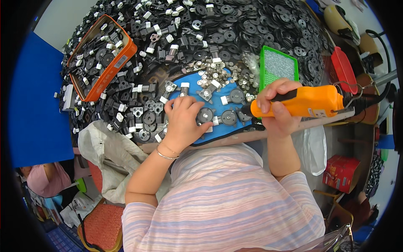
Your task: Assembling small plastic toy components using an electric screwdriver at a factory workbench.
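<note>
My right hand point(279, 107) is wrapped round an orange electric screwdriver point(312, 102). The tool lies nearly level, its dark nose pointing left at a black part on the blue mat point(194, 80). Over the mat's left side my left hand point(182, 119) rests with fingers spread and curved down. A round black plastic part point(205, 114) shows between its thumb and forefinger; what lies beneath the palm is hidden. Close by on the mat are more black parts with white ends, one a disc-shaped piece point(229, 117), another a disc point(236, 96) farther back. Small metal screws point(215, 74) are heaped behind them.
A green tray point(262, 69) of small silvery pieces stands behind the screwdriver. Black parts and discs point(252, 25) pile up at the back. An orange-rimmed bin point(107, 77) of parts sits far left, a red tray point(344, 69) right. The screwdriver's cable point(369, 100) runs off right.
</note>
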{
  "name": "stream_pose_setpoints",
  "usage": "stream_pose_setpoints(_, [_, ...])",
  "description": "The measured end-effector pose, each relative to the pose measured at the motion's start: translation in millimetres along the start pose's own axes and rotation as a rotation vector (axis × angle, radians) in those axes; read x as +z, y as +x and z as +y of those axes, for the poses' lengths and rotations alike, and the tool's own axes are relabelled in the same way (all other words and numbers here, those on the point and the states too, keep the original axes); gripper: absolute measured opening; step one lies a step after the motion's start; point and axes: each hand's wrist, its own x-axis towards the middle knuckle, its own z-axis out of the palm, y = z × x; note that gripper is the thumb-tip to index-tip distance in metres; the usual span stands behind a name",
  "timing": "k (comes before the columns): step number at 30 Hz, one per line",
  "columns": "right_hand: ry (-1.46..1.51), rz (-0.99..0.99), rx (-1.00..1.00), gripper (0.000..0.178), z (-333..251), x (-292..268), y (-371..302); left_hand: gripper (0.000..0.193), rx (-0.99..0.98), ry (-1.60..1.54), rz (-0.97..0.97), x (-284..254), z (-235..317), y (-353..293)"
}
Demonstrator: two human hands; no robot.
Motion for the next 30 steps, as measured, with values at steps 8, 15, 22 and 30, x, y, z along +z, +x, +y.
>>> stream_pose_setpoints(8, [-0.102, -0.102, 0.102, 0.025, 17.1, 13.7, 0.1, 0.043, 0.023, -0.064, -0.024, 1.9, -0.4, -0.4])
stream_pose_setpoints(15, [-0.156, -0.162, 0.086, 0.027, 35.2, 24.8, 2.0, 0.043, 0.019, -0.125, -0.038, 5.7, -4.8, -1.8])
stream_pose_setpoints(22, [-0.142, -0.144, 0.093, 0.026, 40.5, 27.5, 1.5, 0.043, 0.016, -0.160, -0.053, 3.0, -9.6, -5.6])
stream_pose_setpoints(30, [-0.111, -0.163, 0.085, 0.025, 42.6, 26.5, 2.5, 0.043, 0.020, -0.168, -0.081, 4.3, -6.8, -3.7])
